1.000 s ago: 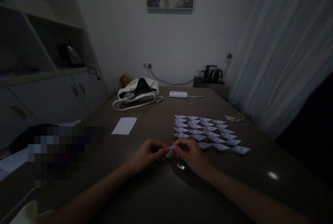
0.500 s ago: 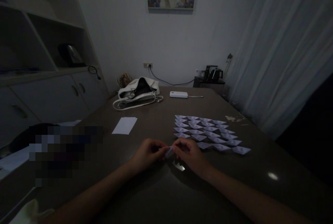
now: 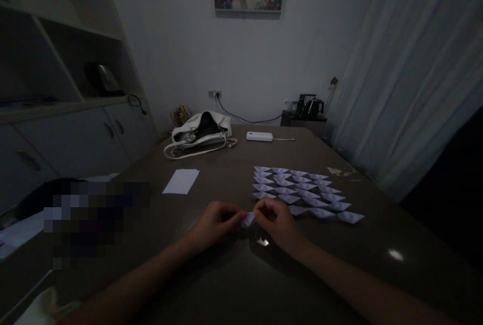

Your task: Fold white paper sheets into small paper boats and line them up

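My left hand [image 3: 215, 223] and my right hand [image 3: 276, 223] meet over the dark table [image 3: 211, 285], both pinching a small folded piece of pale paper [image 3: 248, 220] between their fingertips. Just beyond my right hand lie several folded paper boats [image 3: 302, 190] set out in neat rows. A flat white sheet of paper [image 3: 181, 181] lies further back to the left of my hands.
A white handbag [image 3: 198, 134] and a white power bank [image 3: 259, 136] with a cable sit at the table's far end. Cabinets and shelves [image 3: 68, 113] line the left wall, and a curtain [image 3: 407, 73] hangs on the right. A kettle [image 3: 308, 106] stands on a side table.
The hands stay together on the paper piece, with only small finger movements working it. The view has shifted slightly.
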`<act>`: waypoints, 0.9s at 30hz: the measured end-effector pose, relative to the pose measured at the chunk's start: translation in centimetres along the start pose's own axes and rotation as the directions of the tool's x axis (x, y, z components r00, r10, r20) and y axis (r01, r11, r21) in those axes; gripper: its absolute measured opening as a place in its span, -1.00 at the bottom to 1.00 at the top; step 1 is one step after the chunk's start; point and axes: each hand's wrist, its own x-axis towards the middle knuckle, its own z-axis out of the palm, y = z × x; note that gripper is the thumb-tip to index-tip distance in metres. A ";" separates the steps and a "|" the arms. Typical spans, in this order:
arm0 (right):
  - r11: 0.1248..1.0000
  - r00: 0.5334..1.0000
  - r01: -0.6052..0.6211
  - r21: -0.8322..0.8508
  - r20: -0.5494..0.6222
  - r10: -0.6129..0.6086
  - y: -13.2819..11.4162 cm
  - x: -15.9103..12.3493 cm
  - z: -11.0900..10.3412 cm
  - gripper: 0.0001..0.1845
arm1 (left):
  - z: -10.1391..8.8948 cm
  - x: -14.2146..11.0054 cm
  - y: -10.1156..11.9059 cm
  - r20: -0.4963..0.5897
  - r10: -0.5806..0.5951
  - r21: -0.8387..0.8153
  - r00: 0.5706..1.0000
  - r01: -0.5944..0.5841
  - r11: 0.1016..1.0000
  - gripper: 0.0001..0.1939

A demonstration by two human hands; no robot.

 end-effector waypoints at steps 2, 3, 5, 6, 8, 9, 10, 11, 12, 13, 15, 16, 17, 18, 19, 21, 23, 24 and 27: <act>1.000 1.000 0.002 0.001 -0.023 -0.002 0.0 0.0 0.0 -0.89 | -0.1 0.0 0.1 -0.015 0.017 0.022 1.000 -0.017 1.000 -0.65; 1.000 1.000 0.002 -0.001 -0.024 -0.002 -0.1 0.1 -0.1 -0.89 | -0.1 -0.1 0.1 -0.021 0.025 0.033 0.999 -0.024 0.999 -0.66; 1.000 1.000 -0.004 0.003 -0.003 0.004 -0.3 0.1 -0.1 -0.89 | -0.2 -0.1 0.3 -0.033 0.051 0.055 0.998 -0.050 0.997 -0.67; 1.000 1.000 -0.010 0.006 0.015 0.010 -0.3 0.0 -0.1 -0.89 | -0.2 -0.2 0.4 -0.036 0.068 0.078 0.997 -0.065 0.995 -0.67; 1.000 0.999 -0.018 -0.001 0.051 0.018 -0.5 -0.1 0.0 -0.89 | -0.2 -0.3 0.4 -0.046 0.095 0.113 0.994 -0.089 0.990 -0.68; 1.000 0.998 -0.017 -0.011 0.065 0.017 -0.5 -0.1 0.0 -0.89 | -0.1 -0.3 0.4 -0.046 0.102 0.124 0.994 -0.096 0.988 -0.68; 1.000 0.997 -0.014 -0.023 0.071 0.015 -0.6 -0.2 0.0 -0.89 | -0.1 -0.3 0.4 -0.046 0.108 0.128 0.993 -0.101 0.987 -0.68; 0.999 0.997 -0.009 -0.039 0.073 0.012 -0.7 -0.3 0.0 -0.90 | 0.0 -0.4 0.4 -0.042 0.113 0.129 0.993 -0.107 0.986 -0.69; 0.999 0.997 -0.004 -0.045 0.076 0.008 -0.7 -0.3 0.0 -0.90 | 0.0 -0.4 0.4 -0.039 0.119 0.129 0.992 -0.113 0.985 -0.69; 0.999 0.997 -0.002 -0.052 0.076 0.006 -0.8 -0.3 0.0 -0.91 | 0.0 -0.4 0.4 -0.037 0.124 0.129 0.992 -0.119 0.985 -0.69; 0.998 0.997 0.005 -0.067 0.074 0.000 -0.9 -0.2 -0.1 -0.92 | 0.0 -0.4 0.4 -0.032 0.133 0.128 0.991 -0.128 0.984 -0.69; 0.997 0.997 0.009 -0.077 0.074 -0.004 -0.9 -0.2 -0.1 -0.92 | 0.0 -0.4 0.5 -0.029 0.133 0.125 0.991 -0.129 0.984 -0.70; 0.996 0.997 0.015 -0.087 0.074 -0.008 -1.0 -0.2 -0.1 -0.92 | 0.0 -0.4 0.5 -0.024 0.131 0.121 0.991 -0.127 0.984 -0.70; 0.995 0.997 0.020 -0.093 0.074 -0.013 -1.0 -0.2 -0.1 -0.93 | 0.0 -0.4 0.6 -0.018 0.128 0.115 0.992 -0.125 0.985 -0.71; 0.995 0.996 0.026 -0.095 0.083 -0.018 -0.9 -0.2 -0.1 -0.93 | -0.1 -0.4 0.7 -0.013 0.123 0.108 0.992 -0.121 0.987 -0.72; 0.995 0.995 0.030 -0.090 0.092 -0.022 -0.9 -0.3 -0.1 -0.93 | -0.1 -0.4 0.9 -0.020 0.114 0.099 0.993 -0.112 0.989 -0.75; 0.996 0.995 0.027 -0.090 0.100 -0.018 -0.9 -0.3 0.0 -0.94 | 0.0 -0.4 0.9 -0.035 0.114 0.097 0.993 -0.110 0.989 -0.79; 0.996 0.995 0.024 -0.089 0.104 -0.015 -1.0 -0.4 0.0 -0.94 | 0.0 -0.4 0.9 -0.046 0.119 0.098 0.992 -0.114 0.989 -0.81; 0.998 0.994 0.005 -0.060 0.111 0.001 -1.0 -0.3 0.0 -0.93 | 0.0 -0.5 0.7 -0.071 0.139 0.103 0.988 -0.131 0.986 -0.86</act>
